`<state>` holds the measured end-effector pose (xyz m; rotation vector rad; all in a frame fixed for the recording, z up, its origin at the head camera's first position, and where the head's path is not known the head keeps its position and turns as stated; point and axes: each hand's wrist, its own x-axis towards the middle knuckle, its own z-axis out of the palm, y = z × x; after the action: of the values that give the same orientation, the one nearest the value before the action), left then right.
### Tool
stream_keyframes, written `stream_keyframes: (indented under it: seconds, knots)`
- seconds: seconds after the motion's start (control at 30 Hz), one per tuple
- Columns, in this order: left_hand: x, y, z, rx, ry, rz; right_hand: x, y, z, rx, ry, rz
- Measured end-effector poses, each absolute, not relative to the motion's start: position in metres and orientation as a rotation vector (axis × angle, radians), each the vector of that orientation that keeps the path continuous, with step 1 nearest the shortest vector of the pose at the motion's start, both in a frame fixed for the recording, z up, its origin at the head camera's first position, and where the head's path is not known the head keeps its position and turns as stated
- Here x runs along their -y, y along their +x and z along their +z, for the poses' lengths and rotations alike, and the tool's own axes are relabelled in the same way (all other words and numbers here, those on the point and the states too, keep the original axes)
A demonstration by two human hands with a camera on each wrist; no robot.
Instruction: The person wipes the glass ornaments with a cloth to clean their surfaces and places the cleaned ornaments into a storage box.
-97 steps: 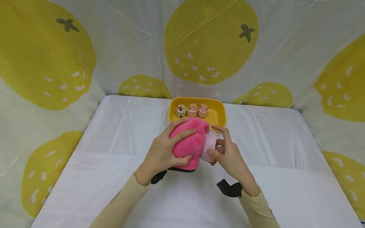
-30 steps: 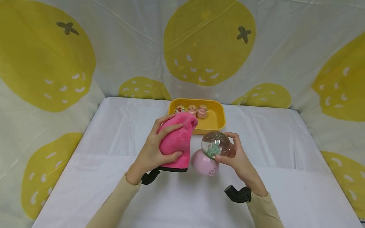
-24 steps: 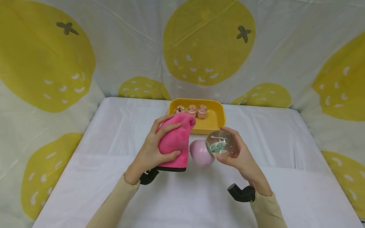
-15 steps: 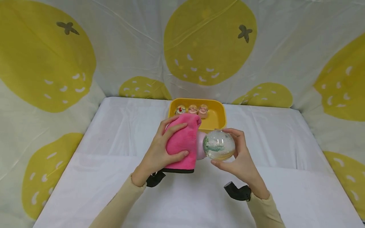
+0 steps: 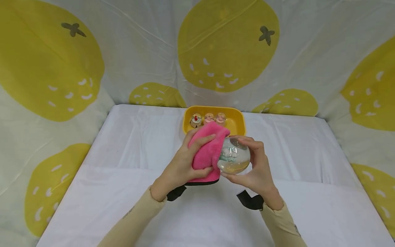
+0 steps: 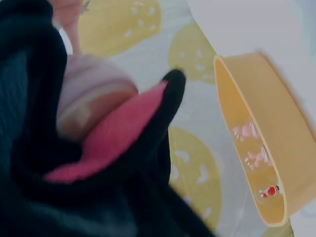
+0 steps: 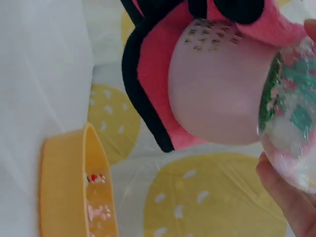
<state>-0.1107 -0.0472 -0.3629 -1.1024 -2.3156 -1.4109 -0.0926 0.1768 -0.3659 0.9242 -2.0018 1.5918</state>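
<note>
My left hand (image 5: 182, 163) holds a fluffy pink cloth (image 5: 207, 154) with black edging, its fingers spread over the front. My right hand (image 5: 258, 171) grips a snow globe (image 5: 236, 156) by its clear glass ball, thumb below and fingers above. The globe lies on its side, and green shapes show inside the glass. Its pale pink base (image 7: 222, 86) points left into the folded cloth and is covered in the head view. Small lettering marks that base in the right wrist view. The cloth's dark back (image 6: 94, 207) fills much of the left wrist view.
Behind the hands, a yellow tray (image 5: 239, 128) stands at the back of the white-covered table (image 5: 139, 137). In its left part sit three small domed figurines, one with a red detail (image 5: 195, 120). A lemon-print sheet (image 5: 228, 44) hangs behind the table.
Earlier the cloth covered the ball while my right hand was at the base. The globe then came out, was turned, and its base has gone left into the cloth; the cloth has shifted right.
</note>
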Motion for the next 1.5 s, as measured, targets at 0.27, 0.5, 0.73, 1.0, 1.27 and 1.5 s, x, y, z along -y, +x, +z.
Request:
stream_keyframes:
  seconds: [0.27,0.5,0.73,1.0,1.27,1.5]
  knots:
    - [0.031,-0.102,-0.368,2.245,-0.979,-1.126,-0.158,-0.081,-0.361,2.071,0.196,2.051]
    - [0.038,-0.107,-0.363,2.301,-0.942,-1.259,-0.175,-0.082,-0.358,2.319,0.622,1.825]
    - [0.047,-0.108,-0.359,2.337,-1.013,-1.346,-0.184,-0.094,-0.362,2.228,0.884,1.318]
    - [0.046,-0.109,-0.359,2.298,-1.094,-1.135,-0.172,-0.09,-0.367,2.251,0.483,1.639]
    - [0.051,-0.113,-0.36,2.339,-1.05,-1.24,-0.166,-0.079,-0.365,2.44,0.431,1.8]
    - [0.056,-0.116,-0.356,2.391,-1.057,-1.297,-0.17,-0.082,-0.37,2.326,0.857,1.416]
